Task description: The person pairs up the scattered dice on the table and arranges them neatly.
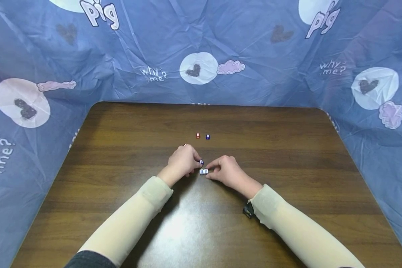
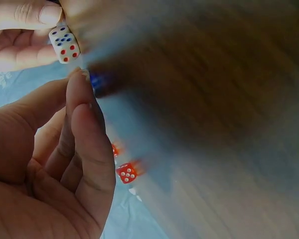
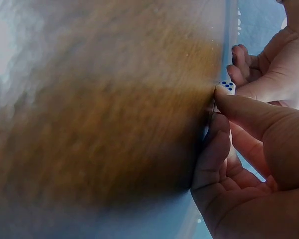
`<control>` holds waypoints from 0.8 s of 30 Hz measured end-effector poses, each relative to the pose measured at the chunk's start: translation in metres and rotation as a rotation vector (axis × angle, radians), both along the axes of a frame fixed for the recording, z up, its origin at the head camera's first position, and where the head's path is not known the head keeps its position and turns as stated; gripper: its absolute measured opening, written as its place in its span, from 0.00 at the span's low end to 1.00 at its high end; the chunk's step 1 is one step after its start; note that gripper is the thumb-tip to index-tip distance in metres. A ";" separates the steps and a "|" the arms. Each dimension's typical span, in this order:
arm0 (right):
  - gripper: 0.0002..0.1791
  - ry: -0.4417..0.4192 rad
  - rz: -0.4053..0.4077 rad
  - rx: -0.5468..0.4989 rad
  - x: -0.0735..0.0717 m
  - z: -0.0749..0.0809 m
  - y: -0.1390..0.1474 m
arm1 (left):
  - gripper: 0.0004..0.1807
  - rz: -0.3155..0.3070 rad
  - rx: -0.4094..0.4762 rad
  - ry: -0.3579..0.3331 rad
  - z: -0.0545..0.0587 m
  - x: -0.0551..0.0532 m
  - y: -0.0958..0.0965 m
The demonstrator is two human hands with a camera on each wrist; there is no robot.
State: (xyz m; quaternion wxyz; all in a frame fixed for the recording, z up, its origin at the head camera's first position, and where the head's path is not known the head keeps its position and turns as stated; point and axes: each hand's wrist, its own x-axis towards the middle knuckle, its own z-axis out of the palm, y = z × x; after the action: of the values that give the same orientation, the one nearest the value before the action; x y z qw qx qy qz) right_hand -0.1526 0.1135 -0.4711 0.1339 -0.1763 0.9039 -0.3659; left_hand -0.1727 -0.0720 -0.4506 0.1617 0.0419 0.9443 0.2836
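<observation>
Near the table's middle, my left hand [image 1: 183, 159] pinches a blue die [image 1: 201, 162] between thumb and fingertips. The die shows partly past the fingertips in the left wrist view, blurred. Just nearer to me, two white dice [image 1: 204, 171] lie side by side. My right hand [image 1: 230, 172] has its thumb and index finger at the right-hand white die, pinching it. Blue and red pips show on the white dice [image 2: 65, 45] in the left wrist view. One red die [image 1: 185, 144] is mostly hidden behind my left hand.
Farther back on the brown wooden table [image 1: 271, 130] sit a red die [image 1: 198, 136] and another blue die [image 1: 207, 137], slightly apart. A blue printed cloth [image 1: 261, 85] hangs behind the table. A black strap-like device [image 1: 248, 209] shows at my right wrist.
</observation>
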 end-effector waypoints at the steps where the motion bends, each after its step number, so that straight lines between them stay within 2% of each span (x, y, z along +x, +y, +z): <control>1: 0.10 0.005 0.003 -0.002 0.000 0.000 0.000 | 0.08 -0.002 -0.002 0.004 0.000 0.000 0.000; 24: 0.11 0.006 0.004 -0.017 0.000 -0.002 0.000 | 0.11 0.024 0.010 -0.004 -0.002 0.001 0.001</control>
State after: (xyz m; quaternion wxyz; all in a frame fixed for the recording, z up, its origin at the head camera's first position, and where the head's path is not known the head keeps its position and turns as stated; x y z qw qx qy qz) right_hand -0.1528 0.1139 -0.4734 0.1305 -0.1803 0.9008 -0.3727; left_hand -0.1714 -0.0710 -0.4529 0.1599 0.0307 0.9430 0.2901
